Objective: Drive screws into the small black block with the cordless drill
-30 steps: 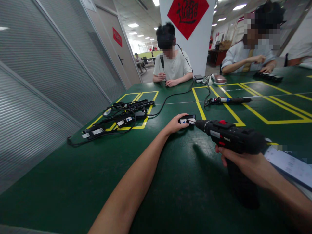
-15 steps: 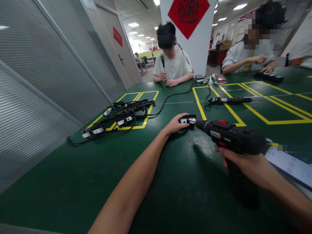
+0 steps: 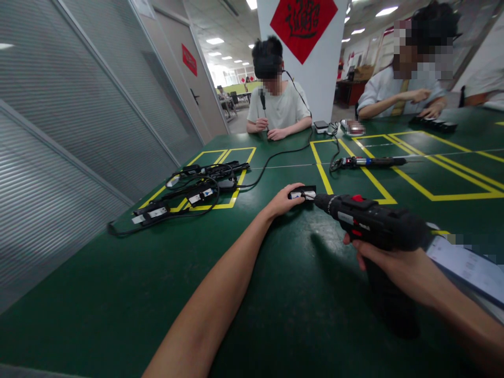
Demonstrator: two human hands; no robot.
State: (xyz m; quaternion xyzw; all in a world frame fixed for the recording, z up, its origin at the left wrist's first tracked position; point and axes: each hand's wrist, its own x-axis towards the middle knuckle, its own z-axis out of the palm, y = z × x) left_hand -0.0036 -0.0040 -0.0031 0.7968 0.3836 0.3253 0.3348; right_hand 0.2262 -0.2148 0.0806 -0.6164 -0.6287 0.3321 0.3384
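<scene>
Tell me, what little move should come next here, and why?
Perhaps the left hand should brace the small black-and-white part firmly against the table: the right hand grips a power drill whose chuck points at that part, and only the left hand is seen holding it. Whether they touch, I cannot tell.

Power drill point(image 3: 378, 223) sits slightly further toward 9 o'clock than in the earlier views, its chuck point(image 3: 323, 202) a touch closer to the small black-and-white part point(image 3: 310, 195). Right hand point(image 3: 394, 260) goes with it, on the grip, also a little nearer 9 o'clock. Blue on the part's white face, plain a second ago, now harder to make out. All shifts slight.
</scene>
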